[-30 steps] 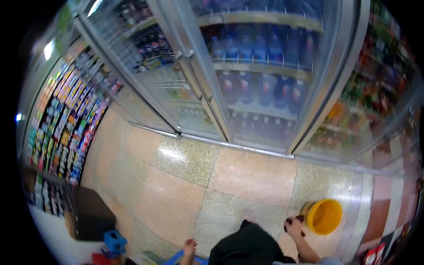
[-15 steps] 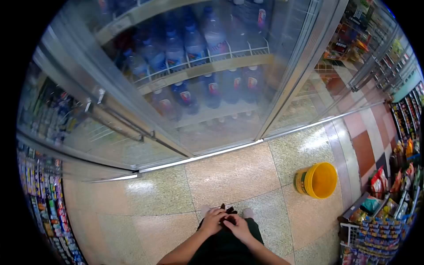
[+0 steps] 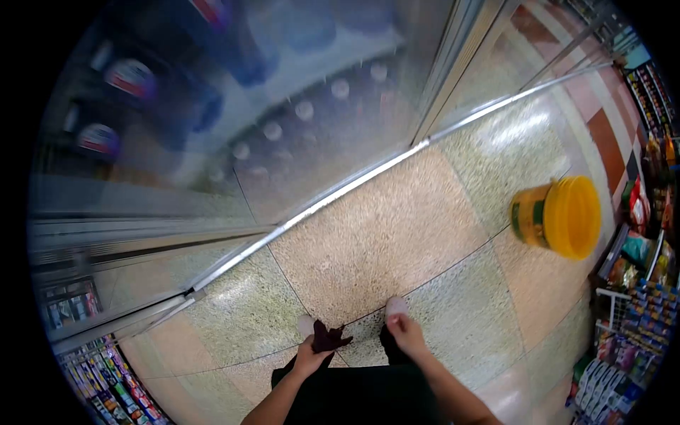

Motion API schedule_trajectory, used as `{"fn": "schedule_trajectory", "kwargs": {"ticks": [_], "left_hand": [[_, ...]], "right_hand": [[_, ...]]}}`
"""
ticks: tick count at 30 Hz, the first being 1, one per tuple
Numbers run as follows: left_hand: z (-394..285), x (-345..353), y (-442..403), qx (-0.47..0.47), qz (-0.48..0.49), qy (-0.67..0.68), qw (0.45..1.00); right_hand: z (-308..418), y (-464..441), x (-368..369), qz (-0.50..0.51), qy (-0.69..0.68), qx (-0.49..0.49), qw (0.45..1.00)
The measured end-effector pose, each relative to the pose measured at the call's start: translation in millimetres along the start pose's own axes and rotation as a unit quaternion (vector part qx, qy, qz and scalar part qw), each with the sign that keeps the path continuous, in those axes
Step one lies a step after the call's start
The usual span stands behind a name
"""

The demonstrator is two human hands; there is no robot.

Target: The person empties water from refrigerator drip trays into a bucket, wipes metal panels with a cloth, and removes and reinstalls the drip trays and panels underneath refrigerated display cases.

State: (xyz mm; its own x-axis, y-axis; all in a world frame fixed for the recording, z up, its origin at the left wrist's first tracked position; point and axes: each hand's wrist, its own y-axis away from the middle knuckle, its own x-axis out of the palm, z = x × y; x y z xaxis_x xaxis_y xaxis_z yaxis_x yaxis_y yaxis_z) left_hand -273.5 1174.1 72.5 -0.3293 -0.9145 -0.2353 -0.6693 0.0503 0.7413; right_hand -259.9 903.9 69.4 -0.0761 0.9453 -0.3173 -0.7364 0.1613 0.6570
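A crumpled dark maroon glove (image 3: 328, 338), with finger-like points sticking out, is in my left hand (image 3: 309, 360) low in the view. My fingers close around its lower end. Apart from it to the right, my right hand (image 3: 406, 336) hangs above my right shoe (image 3: 396, 306) with its fingers curled in. I see nothing in that hand, though it is slightly blurred. Both hands are in front of my dark clothing (image 3: 361, 393).
A glass-doored drinks cooler (image 3: 340, 106) with bottles stands ahead, its metal bottom rail (image 3: 354, 183) crossing the floor. A yellow bucket (image 3: 528, 216) sits on the tiles to the right. Packaged goods fill a rack (image 3: 637, 319) at the right and a shelf (image 3: 113, 382) at the left.
My hands were together on the dark glove. They have moved apart, and the glove stays in my left hand. The view has come closer to the cooler and tilted down.
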Motion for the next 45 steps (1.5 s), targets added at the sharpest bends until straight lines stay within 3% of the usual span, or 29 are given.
{"fn": "schedule_trajectory", "kwargs": {"ticks": [2,3,6,8,10,12,16,18,19,21,22,24,26,28,29,31,34,36,37,39,40,42,43,45], "left_hand": [[33.6,-4.0,-43.6,0.033,0.033,-0.061,0.997],[50.9,-4.3,-60.0,0.046,0.024,-0.021,0.998],[83.2,-12.0,-105.9,0.01,0.008,0.044,0.999],[79.5,-23.8,-140.9,0.028,-0.015,-0.017,0.999],[37.8,-47.5,-161.2,0.182,0.011,-0.22,0.958],[35.1,-68.3,-175.5,0.183,-0.009,-0.206,0.961],[25.0,-92.7,-198.3,0.221,-0.021,-0.255,0.941],[11.0,-97.4,-196.2,0.254,-0.039,-0.242,0.935],[4.6,-96.4,-195.0,0.272,-0.051,-0.233,0.932],[14.6,-101.8,-189.3,0.233,-0.042,-0.14,0.961],[25.4,-104.4,-190.9,0.187,-0.036,-0.068,0.979],[52.3,-103.1,-200.3,0.174,-0.088,-0.006,0.981],[72.6,-113.2,-207.3,0.174,-0.114,-0.092,0.974],[49.1,-109.0,-199.6,0.16,-0.055,-0.159,0.973],[44.7,-103.2,-197.5,0.154,-0.048,-0.109,0.981],[51.4,-88.7,-194.8,0.162,-0.051,0.019,0.985],[33.6,-73.4,-186.5,0.128,-0.004,-0.039,0.991],[56.2,-76.0,-201.2,0.106,0.034,-0.02,0.994],[63.8,-77.3,-208.2,0.091,0.048,-0.098,0.99],[67.9,-74.2,-215.1,0.088,0.061,-0.182,0.977],[67.8,-73.8,-213.7,0.09,0.052,-0.184,0.977],[72.3,-71.1,-208.4,0.061,0.041,-0.061,0.995],[81.1,-68.9,-207.9,0.088,0.032,0.007,0.996],[90.0,-76.0,-203.1,0.076,0.025,-0.002,0.997]], "right_hand": [[-28.9,-64.3,16.9,-0.007,0.109,-0.068,0.992],[-26.3,-92.7,28.2,-0.002,0.122,-0.026,0.992],[-29.6,-189.8,76.3,0.006,0.205,-0.18,0.962],[-15.2,-252.2,112.2,0.013,0.26,-0.307,0.915],[1.2,-311.0,151.9,0.008,0.278,-0.388,0.879],[14.4,-359.7,190.3,-0.095,0.283,-0.551,0.779],[29.7,-383.1,218.5,-0.145,0.326,-0.599,0.717],[33.3,-361.9,209.1,-0.031,0.338,-0.585,0.737],[38.1,-350.5,201.1,-0.031,0.352,-0.585,0.73],[35.4,-330.6,175.1,-0.022,0.261,-0.49,0.831],[29.8,-333.5,156.9,-0.034,0.277,-0.48,0.832],[8.3,-349.3,115.4,-0.099,0.196,-0.324,0.92],[-24.8,-364.1,55.8,-0.217,0.18,-0.27,0.921],[-50.0,-346.7,-24.9,-0.411,0.21,-0.236,0.855],[-66.6,-330.8,-74.8,-0.512,0.304,-0.272,0.756],[-75.8,-278.9,-169.8,-0.578,0.462,-0.171,0.651],[-77.5,-224.5,-278.3,-0.677,0.572,-0.049,0.461],[-91.5,-208.2,-330.2,-0.675,0.584,0.065,0.446],[-103.7,-203.9,-352.8,-0.68,0.579,0.068,0.444],[-130.1,-205.9,-384.3,-0.628,0.424,0.19,0.625],[-131.6,-205.2,-388.1,-0.628,0.418,0.184,0.63],[-131.5,-203.5,-395.0,-0.59,0.459,0.194,0.635],[-137.5,-206.6,-405.5,-0.604,0.496,0.2,0.591],[-134.7,-203.5,-419.1,-0.594,0.534,0.194,0.57]]}}
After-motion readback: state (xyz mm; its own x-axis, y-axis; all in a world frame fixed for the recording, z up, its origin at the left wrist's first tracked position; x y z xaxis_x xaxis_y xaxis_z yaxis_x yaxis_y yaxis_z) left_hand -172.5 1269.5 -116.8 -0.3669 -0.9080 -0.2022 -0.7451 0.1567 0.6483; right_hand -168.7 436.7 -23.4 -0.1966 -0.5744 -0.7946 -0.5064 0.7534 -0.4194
